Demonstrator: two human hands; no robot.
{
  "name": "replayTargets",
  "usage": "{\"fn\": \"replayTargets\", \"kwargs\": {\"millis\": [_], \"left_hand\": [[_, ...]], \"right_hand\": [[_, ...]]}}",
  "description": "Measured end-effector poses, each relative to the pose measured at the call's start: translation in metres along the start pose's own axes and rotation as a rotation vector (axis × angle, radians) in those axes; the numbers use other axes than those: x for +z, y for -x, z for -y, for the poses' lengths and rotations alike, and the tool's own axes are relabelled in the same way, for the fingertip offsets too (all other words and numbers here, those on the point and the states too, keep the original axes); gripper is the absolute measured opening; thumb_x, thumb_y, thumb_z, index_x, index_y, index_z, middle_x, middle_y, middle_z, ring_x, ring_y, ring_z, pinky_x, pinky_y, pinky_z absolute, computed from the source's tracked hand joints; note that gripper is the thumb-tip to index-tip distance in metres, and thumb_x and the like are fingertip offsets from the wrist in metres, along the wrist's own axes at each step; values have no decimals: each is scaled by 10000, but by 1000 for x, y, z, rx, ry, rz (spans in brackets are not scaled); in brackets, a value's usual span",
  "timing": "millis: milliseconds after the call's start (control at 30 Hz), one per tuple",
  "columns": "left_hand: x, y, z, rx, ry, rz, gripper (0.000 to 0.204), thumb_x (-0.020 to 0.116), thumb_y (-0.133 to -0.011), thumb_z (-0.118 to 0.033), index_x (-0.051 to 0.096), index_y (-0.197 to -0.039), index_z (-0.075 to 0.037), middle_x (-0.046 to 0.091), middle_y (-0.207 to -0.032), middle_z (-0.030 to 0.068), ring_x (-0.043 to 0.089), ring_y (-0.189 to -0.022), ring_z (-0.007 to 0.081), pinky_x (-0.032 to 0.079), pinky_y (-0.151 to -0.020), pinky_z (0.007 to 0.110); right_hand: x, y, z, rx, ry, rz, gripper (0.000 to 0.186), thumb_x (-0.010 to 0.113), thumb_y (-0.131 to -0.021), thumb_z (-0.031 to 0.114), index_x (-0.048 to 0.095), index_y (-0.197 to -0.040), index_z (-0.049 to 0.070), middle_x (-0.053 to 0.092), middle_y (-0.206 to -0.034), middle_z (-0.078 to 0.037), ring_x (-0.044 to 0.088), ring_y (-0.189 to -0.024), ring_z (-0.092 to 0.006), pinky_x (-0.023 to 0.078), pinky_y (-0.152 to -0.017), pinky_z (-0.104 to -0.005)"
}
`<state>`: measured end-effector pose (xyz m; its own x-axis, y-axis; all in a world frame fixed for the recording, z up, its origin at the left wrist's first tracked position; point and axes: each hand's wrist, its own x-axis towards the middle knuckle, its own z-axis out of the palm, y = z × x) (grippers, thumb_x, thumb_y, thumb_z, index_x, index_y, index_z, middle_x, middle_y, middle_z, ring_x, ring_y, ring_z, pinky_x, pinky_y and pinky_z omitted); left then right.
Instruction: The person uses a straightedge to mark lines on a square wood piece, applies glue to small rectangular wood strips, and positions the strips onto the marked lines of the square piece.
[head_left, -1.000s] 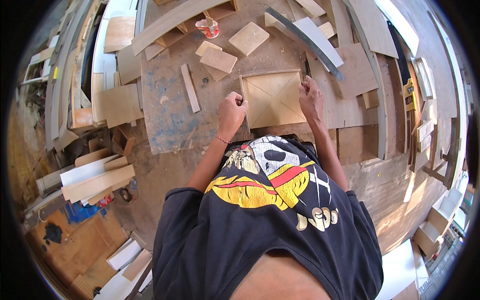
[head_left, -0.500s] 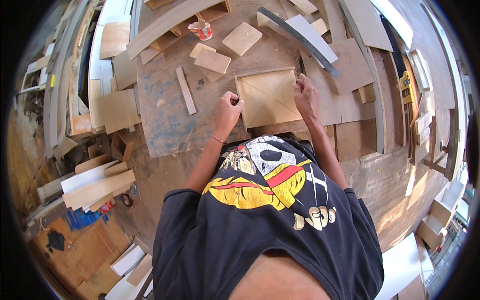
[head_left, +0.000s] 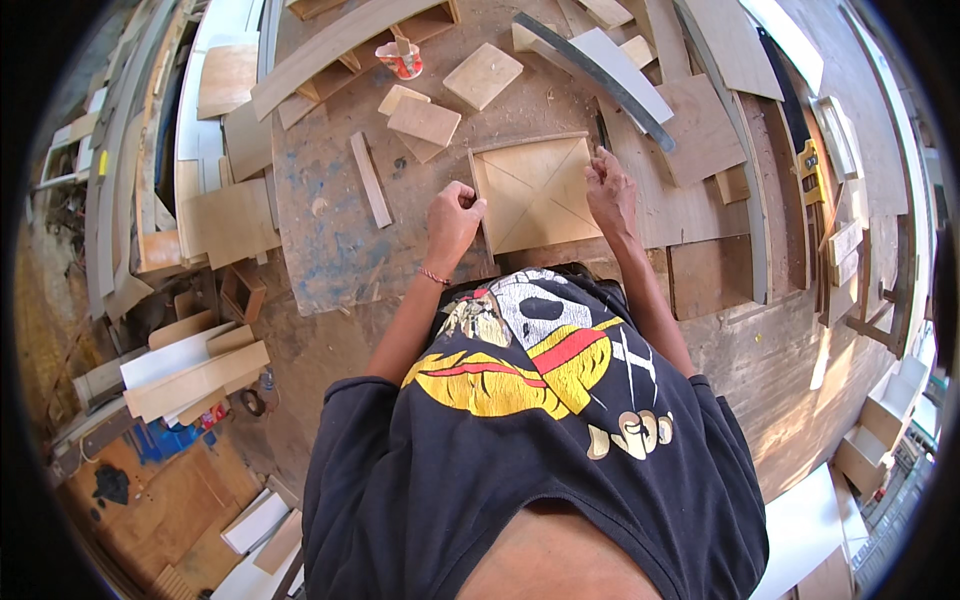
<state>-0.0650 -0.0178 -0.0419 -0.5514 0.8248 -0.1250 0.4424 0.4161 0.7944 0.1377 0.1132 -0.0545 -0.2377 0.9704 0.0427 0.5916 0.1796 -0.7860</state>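
A square plywood panel lies in front of me, with pencilled diagonals crossing on it and narrow raised strips along its edges. My left hand pinches at the panel's left edge, fingers curled. My right hand has its fingers bent and closed on the right edge. A slim dark object lies just beyond the right hand; I cannot make out what it is. To the left is a loose narrow wooden strip.
The worktable holds small wooden blocks, a red-and-white cup with a stick in it, a shelf-like wooden piece and a dark curved strip. Boards are stacked at left; a yellow level sits at right.
The scene has shifted slightly left in the view since a second ago. Both hands remain at the panel's side edges, their fingers changing only slightly.
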Motion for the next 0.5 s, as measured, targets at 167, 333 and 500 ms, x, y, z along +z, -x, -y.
{"fn": "replayTargets", "kwargs": {"millis": [167, 333, 500], "left_hand": [[-2, 1, 0, -30, 14, -23, 138, 649, -712, -113, 611, -762, 10, 634, -673, 136, 625, -614, 232, 482, -591, 327], [-13, 2, 6, -64, -12, -138, 124, 627, -704, -90, 621, -769, 15, 640, -673, 135, 622, -591, 216, 478, -571, 313], [-32, 8, 18, -52, 213, -55, 166, 617, -715, -92, 642, -828, 27, 650, -689, 124, 618, -585, 157, 480, -566, 275]], "right_hand": [[-3, 1, 8, 9, -33, 2, 359, 576, -814, 86, 526, -1153, -21, 633, -961, -205, 619, -893, -331, 480, -778, -374], [-2, -2, 5, -237, 165, -216, 337, 605, -793, 77, 566, -1119, 1, 642, -874, -160, 622, -778, -285, 485, -707, -358], [-21, 8, 53, 14, -84, 131, 362, 671, -751, 94, 595, -1097, 16, 634, -873, -125, 612, -757, -220, 479, -691, -323]]}}
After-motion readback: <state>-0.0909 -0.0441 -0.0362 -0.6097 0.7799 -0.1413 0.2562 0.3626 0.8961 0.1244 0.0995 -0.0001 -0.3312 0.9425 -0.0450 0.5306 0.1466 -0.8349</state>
